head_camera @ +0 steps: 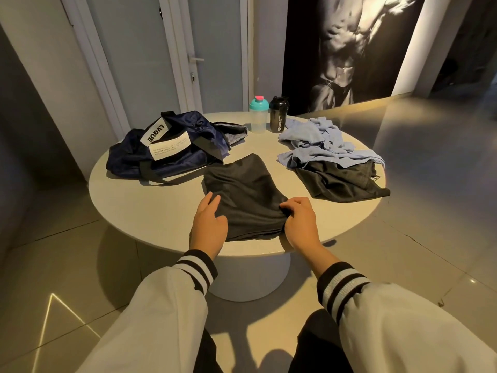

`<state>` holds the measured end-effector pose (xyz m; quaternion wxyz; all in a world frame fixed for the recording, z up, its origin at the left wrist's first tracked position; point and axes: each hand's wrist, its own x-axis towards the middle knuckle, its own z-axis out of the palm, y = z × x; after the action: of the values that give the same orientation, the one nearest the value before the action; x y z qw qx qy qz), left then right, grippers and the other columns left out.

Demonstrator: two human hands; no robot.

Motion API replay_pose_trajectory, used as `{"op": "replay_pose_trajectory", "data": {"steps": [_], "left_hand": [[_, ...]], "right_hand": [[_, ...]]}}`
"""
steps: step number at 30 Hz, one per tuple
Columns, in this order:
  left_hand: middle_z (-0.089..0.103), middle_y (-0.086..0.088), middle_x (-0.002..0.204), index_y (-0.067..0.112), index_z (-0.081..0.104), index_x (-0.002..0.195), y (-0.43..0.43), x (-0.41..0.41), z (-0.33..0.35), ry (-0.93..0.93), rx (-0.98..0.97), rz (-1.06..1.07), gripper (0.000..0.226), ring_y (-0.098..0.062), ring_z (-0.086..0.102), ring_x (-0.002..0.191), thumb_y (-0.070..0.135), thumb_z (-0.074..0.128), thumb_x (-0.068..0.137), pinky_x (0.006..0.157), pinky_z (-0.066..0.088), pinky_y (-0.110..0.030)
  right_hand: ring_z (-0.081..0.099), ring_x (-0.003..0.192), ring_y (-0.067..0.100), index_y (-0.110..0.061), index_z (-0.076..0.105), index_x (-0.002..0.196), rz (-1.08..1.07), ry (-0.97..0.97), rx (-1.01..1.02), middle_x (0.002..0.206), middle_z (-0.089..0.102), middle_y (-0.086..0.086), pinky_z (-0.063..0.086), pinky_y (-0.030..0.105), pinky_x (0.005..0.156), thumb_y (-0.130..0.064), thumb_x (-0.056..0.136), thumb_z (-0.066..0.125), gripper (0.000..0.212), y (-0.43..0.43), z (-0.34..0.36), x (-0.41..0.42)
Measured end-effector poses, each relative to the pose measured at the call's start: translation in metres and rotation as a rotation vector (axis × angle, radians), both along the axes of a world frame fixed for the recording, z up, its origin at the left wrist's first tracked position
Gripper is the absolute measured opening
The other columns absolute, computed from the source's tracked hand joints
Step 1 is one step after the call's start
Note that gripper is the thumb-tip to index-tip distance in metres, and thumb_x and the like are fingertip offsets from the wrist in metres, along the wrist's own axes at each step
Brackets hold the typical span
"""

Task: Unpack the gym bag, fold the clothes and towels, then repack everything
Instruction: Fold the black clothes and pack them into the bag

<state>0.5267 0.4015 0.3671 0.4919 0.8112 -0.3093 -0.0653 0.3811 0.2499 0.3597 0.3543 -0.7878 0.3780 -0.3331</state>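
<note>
A black garment (243, 189) lies partly folded on the round white table (139, 211), near its front edge. My left hand (208, 224) rests on the garment's near left corner with fingers nearly straight. My right hand (300, 224) pinches the cloth at the near right corner, fingers curled. The navy gym bag (172, 146) slumps open at the table's back left, its white label facing up. A light blue towel (320, 144) is heaped at the back right, partly covering another black garment (341, 181).
Two shaker bottles stand at the table's far edge: a clear one with a teal lid (258, 115) and a black one (279, 114). Behind are a white door and a large dark wall poster. Tiled floor surrounds the table's pedestal.
</note>
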Motion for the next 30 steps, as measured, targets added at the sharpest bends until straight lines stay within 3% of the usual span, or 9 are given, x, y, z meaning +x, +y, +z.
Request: {"op": "replay_pose_trajectory", "data": {"steps": [2,4,8,11,15,19,21,25,30], "left_hand": [[0.025,0.002,0.164,0.021,0.045,0.15,0.0,0.001,-0.002,-0.007,0.034,0.047,0.049,-0.025,0.028,0.149,0.007,0.044,0.103,0.117,0.03,-0.038],[0.028,0.004,0.161,0.026,0.054,0.142,0.001,-0.002,-0.003,-0.198,0.072,0.067,0.045,-0.021,0.024,0.149,0.01,0.047,0.1,0.118,0.027,-0.043],[0.057,0.012,0.134,0.034,0.064,0.124,-0.002,-0.019,-0.003,-0.616,0.095,-0.274,0.033,-0.012,0.046,0.126,0.041,0.059,0.092,0.116,0.031,-0.041],[0.054,0.013,0.132,0.037,0.06,0.126,-0.006,-0.023,-0.009,-0.592,0.247,-0.349,0.045,-0.011,0.042,0.123,0.06,0.063,0.088,0.108,0.024,-0.029],[0.063,0.012,0.114,0.034,0.065,0.114,-0.007,-0.018,-0.006,-0.595,0.189,-0.208,0.024,-0.013,0.052,0.106,0.045,0.064,0.092,0.101,0.031,-0.03],[0.064,0.008,0.108,0.029,0.065,0.109,-0.009,-0.013,0.002,-0.588,0.191,-0.175,0.014,-0.013,0.054,0.098,0.028,0.065,0.095,0.1,0.035,-0.032],[0.062,0.007,0.107,0.029,0.065,0.105,-0.01,-0.009,0.003,-0.601,0.213,-0.179,0.013,-0.014,0.053,0.097,0.022,0.066,0.094,0.098,0.037,-0.032],[0.061,0.005,0.112,0.027,0.066,0.105,-0.007,-0.005,-0.001,-0.586,0.226,-0.227,0.018,-0.016,0.051,0.102,0.014,0.064,0.093,0.094,0.037,-0.029],[0.058,0.006,0.123,0.027,0.065,0.111,-0.007,-0.006,-0.005,-0.546,0.264,-0.298,0.022,-0.014,0.049,0.11,0.012,0.056,0.097,0.1,0.036,-0.026]], "right_hand": [[0.045,0.102,0.009,-0.008,0.064,0.126,0.078,0.091,-0.035,0.125,0.05,0.0,0.033,0.006,0.089,-0.005,0.103,0.047,0.029,-0.001,-0.001,0.001],[0.045,0.101,0.01,-0.012,0.062,0.129,0.117,0.155,-0.056,0.131,0.052,0.004,0.035,0.017,0.092,-0.013,0.104,0.046,0.03,0.0,-0.001,0.004],[0.054,0.088,0.009,-0.018,0.062,0.119,0.133,0.097,-0.07,0.117,0.062,0.002,0.04,0.009,0.078,-0.019,0.104,0.047,0.021,-0.001,0.0,0.009],[0.049,0.1,0.009,-0.017,0.055,0.129,0.138,0.085,-0.048,0.126,0.055,0.003,0.041,0.017,0.089,-0.017,0.106,0.043,0.026,0.001,0.001,0.005],[0.05,0.108,0.01,-0.024,0.065,0.112,0.287,0.048,-0.163,0.117,0.057,-0.006,0.045,0.026,0.097,-0.024,0.099,0.055,0.016,0.005,-0.002,-0.002],[0.049,0.107,0.006,-0.036,0.064,0.105,0.427,0.116,-0.152,0.115,0.055,-0.012,0.043,0.018,0.089,-0.043,0.089,0.067,0.018,0.008,-0.001,-0.003],[0.05,0.102,0.007,-0.036,0.063,0.101,0.427,0.154,-0.167,0.11,0.056,-0.01,0.041,0.018,0.085,-0.032,0.091,0.066,0.011,0.008,0.001,-0.002],[0.051,0.092,0.015,-0.028,0.06,0.092,0.308,0.174,-0.19,0.103,0.054,-0.004,0.034,0.008,0.079,0.0,0.096,0.051,0.029,0.01,0.003,-0.003],[0.052,0.091,0.015,-0.024,0.063,0.087,0.229,0.201,-0.165,0.102,0.056,-0.004,0.033,0.006,0.074,-0.002,0.097,0.048,0.029,0.013,0.002,-0.001]]}}
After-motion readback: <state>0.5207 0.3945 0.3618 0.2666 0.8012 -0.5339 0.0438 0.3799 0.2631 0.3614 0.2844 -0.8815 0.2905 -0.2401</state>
